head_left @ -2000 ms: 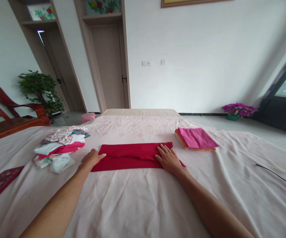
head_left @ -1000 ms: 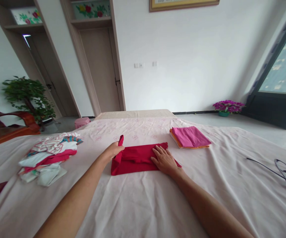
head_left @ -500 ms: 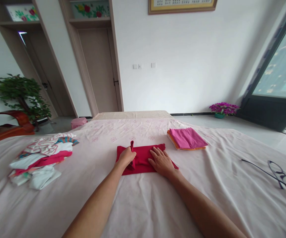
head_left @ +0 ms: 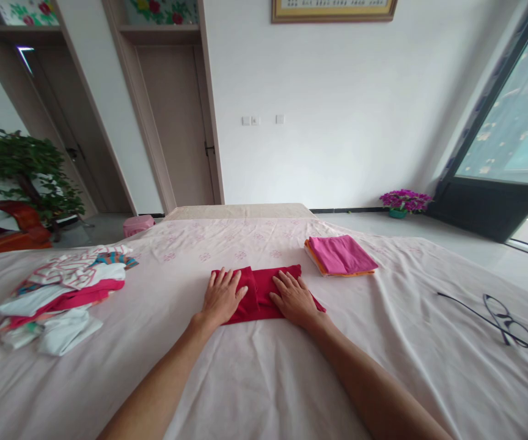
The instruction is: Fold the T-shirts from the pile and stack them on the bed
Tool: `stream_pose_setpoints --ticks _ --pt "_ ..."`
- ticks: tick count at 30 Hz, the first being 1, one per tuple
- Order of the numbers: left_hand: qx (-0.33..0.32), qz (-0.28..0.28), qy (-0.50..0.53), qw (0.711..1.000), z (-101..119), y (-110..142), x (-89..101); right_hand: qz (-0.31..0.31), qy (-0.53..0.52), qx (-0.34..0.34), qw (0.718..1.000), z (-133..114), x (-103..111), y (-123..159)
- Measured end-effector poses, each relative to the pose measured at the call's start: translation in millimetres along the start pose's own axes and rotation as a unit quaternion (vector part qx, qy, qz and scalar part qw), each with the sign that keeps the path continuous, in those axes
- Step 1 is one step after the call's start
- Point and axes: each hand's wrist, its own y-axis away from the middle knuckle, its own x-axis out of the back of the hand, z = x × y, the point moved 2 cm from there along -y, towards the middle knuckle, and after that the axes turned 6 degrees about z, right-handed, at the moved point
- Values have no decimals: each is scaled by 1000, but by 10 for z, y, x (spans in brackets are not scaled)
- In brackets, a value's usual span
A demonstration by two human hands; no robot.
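Observation:
A dark red piece of clothing (head_left: 264,292), folded into a flat strip, lies on the pale patterned cloth (head_left: 264,379) in front of me. My left hand (head_left: 222,296) rests flat on its left end, fingers spread, over a part folded inward with its edge near the middle. On the right end lies my right hand (head_left: 295,298), palm down with the fingers spread. Both hands hide parts of the red garment, and a corner of it sticks out to the right of my right hand.
Beyond my right hand sits a folded stack topped by a pink garment (head_left: 343,255), with orange beneath. Eyeglasses (head_left: 497,321) lie at the right. A loose heap of clothes (head_left: 62,296) is at the left. A pink stool (head_left: 138,225) stands past the far left edge.
My left hand has let go of the pinched red flap, which now lies flat, and has moved left and spread open on it. My right hand stays on the right end.

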Motion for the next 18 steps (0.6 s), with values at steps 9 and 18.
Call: stream_pose_setpoints --ticks 9,18 --pt "119 43 35 991 -352 30 -39 -16 -2 -8 1000 -14 11 2" --pt "260 -43 53 963 -737 121 158 11 -40 -23 999 -114 244 -44"
